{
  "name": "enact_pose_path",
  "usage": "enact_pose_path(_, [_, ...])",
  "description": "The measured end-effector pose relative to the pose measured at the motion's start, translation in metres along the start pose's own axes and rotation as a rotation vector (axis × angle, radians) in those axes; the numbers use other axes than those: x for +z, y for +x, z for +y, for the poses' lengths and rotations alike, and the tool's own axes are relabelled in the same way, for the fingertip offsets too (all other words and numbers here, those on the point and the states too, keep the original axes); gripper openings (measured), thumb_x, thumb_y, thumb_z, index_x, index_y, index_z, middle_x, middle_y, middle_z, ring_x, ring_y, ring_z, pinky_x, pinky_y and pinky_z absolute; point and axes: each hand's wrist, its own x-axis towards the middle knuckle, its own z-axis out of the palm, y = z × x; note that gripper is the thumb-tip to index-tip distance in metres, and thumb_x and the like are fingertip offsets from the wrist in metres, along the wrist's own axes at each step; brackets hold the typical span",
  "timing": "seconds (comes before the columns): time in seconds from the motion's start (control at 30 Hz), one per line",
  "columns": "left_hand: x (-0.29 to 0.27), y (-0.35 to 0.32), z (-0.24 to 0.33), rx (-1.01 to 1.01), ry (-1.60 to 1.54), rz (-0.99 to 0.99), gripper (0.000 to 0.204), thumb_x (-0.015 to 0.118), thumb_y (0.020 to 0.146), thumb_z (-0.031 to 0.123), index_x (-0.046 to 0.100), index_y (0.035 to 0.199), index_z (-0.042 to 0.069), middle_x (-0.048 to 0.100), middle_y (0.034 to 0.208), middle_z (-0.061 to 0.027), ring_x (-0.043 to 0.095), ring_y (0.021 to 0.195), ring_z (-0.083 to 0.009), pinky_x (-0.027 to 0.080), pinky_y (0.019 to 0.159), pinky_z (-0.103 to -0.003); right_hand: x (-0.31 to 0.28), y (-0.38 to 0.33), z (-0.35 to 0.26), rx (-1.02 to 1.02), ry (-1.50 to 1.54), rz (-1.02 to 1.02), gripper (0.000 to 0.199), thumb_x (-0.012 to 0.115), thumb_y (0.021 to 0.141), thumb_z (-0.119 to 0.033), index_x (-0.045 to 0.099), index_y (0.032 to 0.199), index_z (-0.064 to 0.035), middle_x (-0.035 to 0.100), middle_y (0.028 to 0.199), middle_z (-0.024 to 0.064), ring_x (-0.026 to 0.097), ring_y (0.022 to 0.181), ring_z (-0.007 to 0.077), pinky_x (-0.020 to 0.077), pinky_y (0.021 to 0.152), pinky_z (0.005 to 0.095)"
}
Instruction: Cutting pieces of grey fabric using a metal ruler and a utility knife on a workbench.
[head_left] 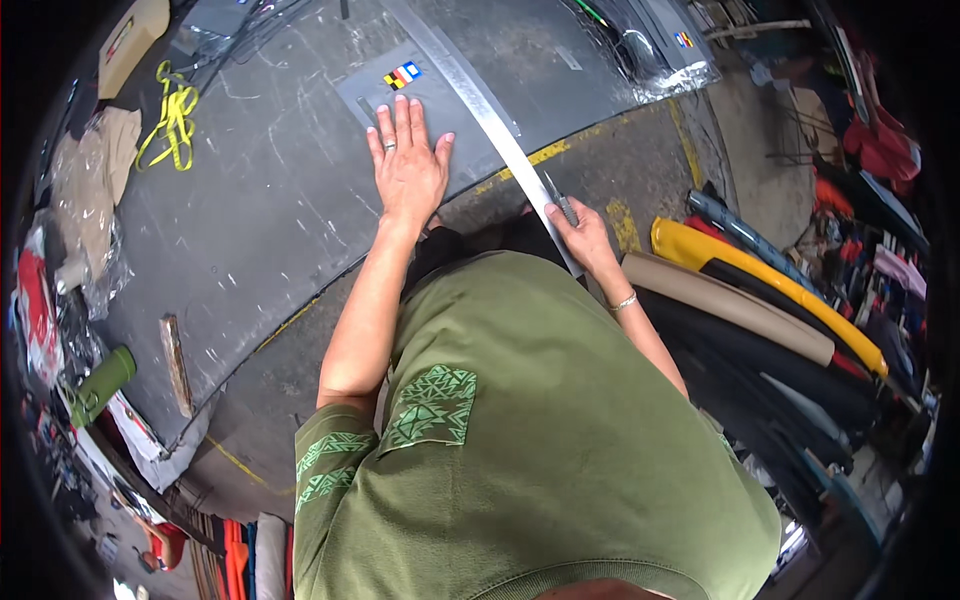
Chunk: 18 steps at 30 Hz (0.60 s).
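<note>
Head view looks down on a big dark grey table [250,230] with many scratches. It takes up most of the picture. To the right of the person, long rolls of cloth [760,300] lie side by side in yellow, tan, black and blue.

On the table lies a flat grey sheet [420,100] with a small patch of colours near its top. A long metal ruler [480,105] lies across the sheet's right side. Its long way runs from the top, far from the person, down and to the right, toward the person's body. Its near end sits past the table edge by the right hand.

The left hand [408,165] lies flat on the grey sheet, fingers spread wide and pointing away from the person. It grips nothing.

The right hand [583,238] is closed around a small knife [560,200]. The knife sits just beside the ruler's right edge, tip pointing up and away.

A yellow tape [172,115] lies in loops at the table's far left. A green bottle [100,385] lies on its side at the near left.
</note>
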Motion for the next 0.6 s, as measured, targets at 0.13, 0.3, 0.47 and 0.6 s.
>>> enact_pose_path(0.13, [-0.005, 0.0, 0.003, -0.006, 0.033, -0.037, 0.073, 0.053, 0.103, 0.048, 0.038, 0.156, 0.0, 0.032, 0.166, -0.0179, 0.025, 0.154, -0.0404, 0.02, 0.124, -0.058, -0.006, -0.007, -0.005, 0.019, -0.104, 0.003, 0.042, 0.067, 0.096, -0.045, 0.07, 0.114, -0.006, 0.072, 0.093, 0.0205, 0.071, 0.09, 0.0337, 0.0536, 0.081, 0.0416])
enact_pose_path(0.3, [-0.009, -0.001, 0.006, -0.013, 0.098, -0.067, 0.074, 0.052, 0.103, 0.049, 0.038, 0.156, 0.0, 0.032, 0.165, -0.0191, 0.026, 0.153, -0.0424, 0.021, 0.123, -0.059, -0.002, 0.009, -0.027, 0.033, -0.115, -0.058, 0.04, 0.069, 0.096, -0.042, 0.069, 0.116, -0.0077, 0.072, 0.093, 0.0219, 0.071, 0.091, 0.04, 0.0543, 0.079, 0.0434])
enact_pose_path(0.47, [-0.034, 0.017, 0.015, 0.009, 0.037, -0.096, 0.069, 0.063, 0.099, 0.041, 0.044, 0.15, -0.002, 0.038, 0.16, -0.0191, 0.025, 0.154, -0.0422, 0.022, 0.123, -0.061, -0.003, 0.031, -0.013, -0.227, -0.062, -0.041, 0.048, 0.068, 0.097, -0.047, 0.07, 0.117, -0.0038, 0.073, 0.101, 0.0203, 0.071, 0.095, 0.0355, 0.053, 0.086, 0.0415])
enact_pose_path(0.6, [-0.031, 0.056, -0.004, 0.097, 0.066, -0.051, 0.064, 0.062, 0.101, 0.041, 0.046, 0.149, 0.002, 0.04, 0.159, -0.0206, 0.028, 0.152, -0.0427, 0.021, 0.123, -0.06, 0.001, 0.046, -0.03, -0.054, 0.012, -0.103, 0.055, 0.063, 0.099, -0.052, 0.069, 0.121, -0.001, 0.074, 0.101, 0.0217, 0.072, 0.099, 0.0313, 0.0534, 0.086, 0.04])
